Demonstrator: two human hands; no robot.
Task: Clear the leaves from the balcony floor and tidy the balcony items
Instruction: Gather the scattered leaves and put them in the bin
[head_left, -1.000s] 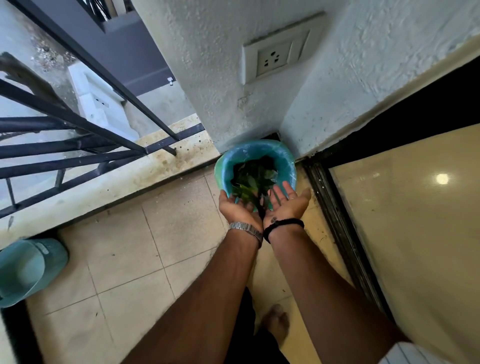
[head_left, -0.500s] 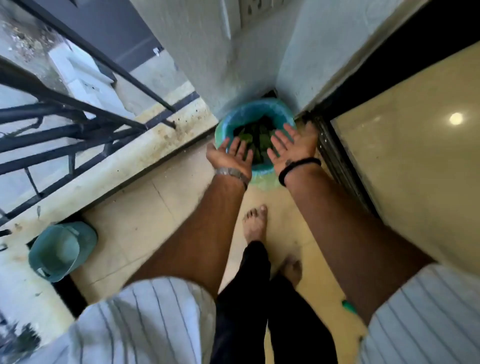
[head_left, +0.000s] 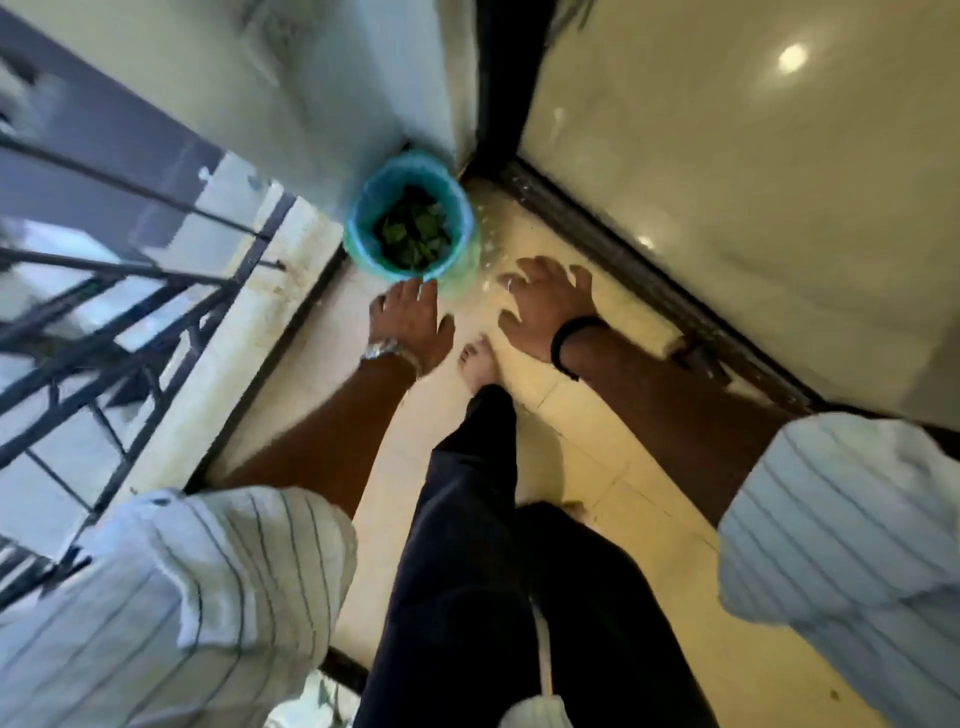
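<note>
My left hand (head_left: 413, 325) covers the bucket's (head_left: 363, 208) near rim; motion blurs the railing (head_left: 104, 291); my sleeves (head_left: 852, 525) run off frame.

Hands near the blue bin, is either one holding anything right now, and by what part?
Nothing is held. The left hand and right hand are both palm-down with fingers spread, empty. The leaves lie inside the blue bin.

Both palms turned down now — left hand (head_left: 413, 325) and right hand (head_left: 545, 306) drawn back from over the bucket (head_left: 410, 215), empty, fingers spread loosely. Leaves (head_left: 413, 234) all lying inside, none cupped any more. Body raised and view swung — striped sleeves (head_left: 208, 582) and a stepping bare foot (head_left: 478, 364) in sight.
</note>
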